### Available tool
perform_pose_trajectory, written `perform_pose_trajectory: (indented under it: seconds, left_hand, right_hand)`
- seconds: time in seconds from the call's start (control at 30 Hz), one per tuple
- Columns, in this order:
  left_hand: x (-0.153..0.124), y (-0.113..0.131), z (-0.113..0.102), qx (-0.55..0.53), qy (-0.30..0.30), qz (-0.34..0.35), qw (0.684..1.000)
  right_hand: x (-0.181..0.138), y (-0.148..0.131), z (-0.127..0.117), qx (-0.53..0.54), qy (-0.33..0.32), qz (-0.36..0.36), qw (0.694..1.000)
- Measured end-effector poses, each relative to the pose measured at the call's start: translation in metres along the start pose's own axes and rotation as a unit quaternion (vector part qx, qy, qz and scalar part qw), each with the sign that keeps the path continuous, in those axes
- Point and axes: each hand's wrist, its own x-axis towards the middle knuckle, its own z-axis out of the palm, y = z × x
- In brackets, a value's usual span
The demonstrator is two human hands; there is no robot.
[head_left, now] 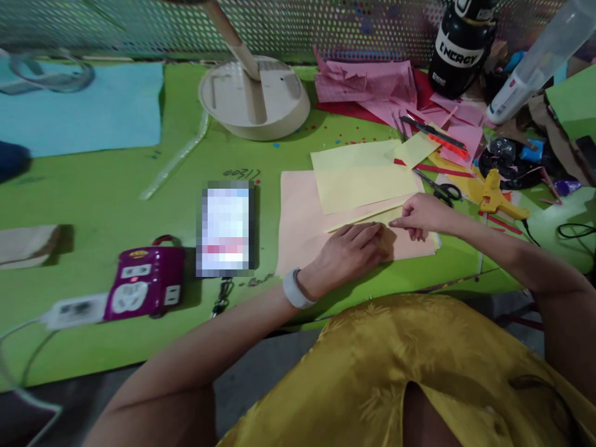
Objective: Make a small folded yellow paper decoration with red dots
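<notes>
Under my hands is a folded piece of yellow paper [365,217], its narrow raised edge running up to the right. My left hand [347,251], with a pale band on the wrist, lies flat over the near side of this paper, fingers stretched out. The thumb and index finger of my right hand [421,216] come together at the paper's right part, the other fingers curled in; exactly how they grip it is partly hidden. Beneath lies a peach sheet [295,217], with a larger yellow sheet [363,177] overlapping its far side.
Scissors [447,191], a box cutter [435,133] and a yellow glue gun [500,198] lie to the right. Pink paper scraps [367,81] and a black bottle [459,53] are behind. Leftward are a phone [226,230], a purple power socket [144,282] and a round lamp base [279,93].
</notes>
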Motion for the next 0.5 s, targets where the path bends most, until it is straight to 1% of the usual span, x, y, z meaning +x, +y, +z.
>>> perform_pose_trajectory:
  seconds: [0.13, 0.17, 0.2, 0.23, 0.27, 0.3, 0.33, 0.37, 0.4, 0.43, 0.5]
  left_hand:
    - [0.005, -0.005, -0.018, -0.100, -0.044, -0.032, 0.994]
    - [0.008, -0.007, -0.024, -0.137, -0.049, -0.057, 0.988]
    - [0.012, -0.009, -0.030, -0.170, -0.047, -0.106, 0.979]
    - [0.017, -0.012, -0.034, -0.192, -0.051, -0.177, 0.964]
    - [0.022, -0.014, -0.038, -0.217, -0.072, -0.252, 0.940]
    - [0.029, -0.016, -0.040, -0.265, -0.133, -0.302, 0.906]
    - [0.035, -0.018, -0.040, -0.319, -0.193, -0.332, 0.867]
    - [0.041, -0.020, -0.039, -0.357, -0.234, -0.350, 0.834]
    - [0.046, -0.021, -0.036, -0.384, -0.261, -0.359, 0.809]
    - [0.050, -0.021, -0.033, -0.403, -0.277, -0.363, 0.793]
    - [0.056, -0.022, -0.027, -0.418, -0.287, -0.360, 0.783]
  right_hand:
    - [0.002, -0.003, -0.001, -0.006, -0.017, -0.001, 1.000]
    - [0.002, -0.003, -0.002, -0.002, -0.020, 0.001, 1.000]
    - [0.001, -0.003, -0.003, 0.000, -0.021, 0.001, 1.000]
    - [0.001, -0.004, -0.004, 0.001, -0.020, 0.001, 1.000]
    - [0.001, -0.004, -0.004, -0.001, -0.020, 0.000, 1.000]
    - [0.000, -0.005, -0.004, -0.003, -0.019, -0.002, 1.000]
    - [0.000, -0.005, -0.005, -0.007, -0.018, -0.005, 1.000]
    - [0.000, -0.006, -0.004, -0.012, -0.017, -0.006, 1.000]
    - [0.000, -0.006, -0.004, -0.017, -0.015, -0.007, 1.000]
    - [0.000, -0.005, -0.004, -0.019, -0.013, -0.008, 1.000]
    - [0.000, -0.004, -0.003, -0.018, -0.013, -0.013, 1.000]
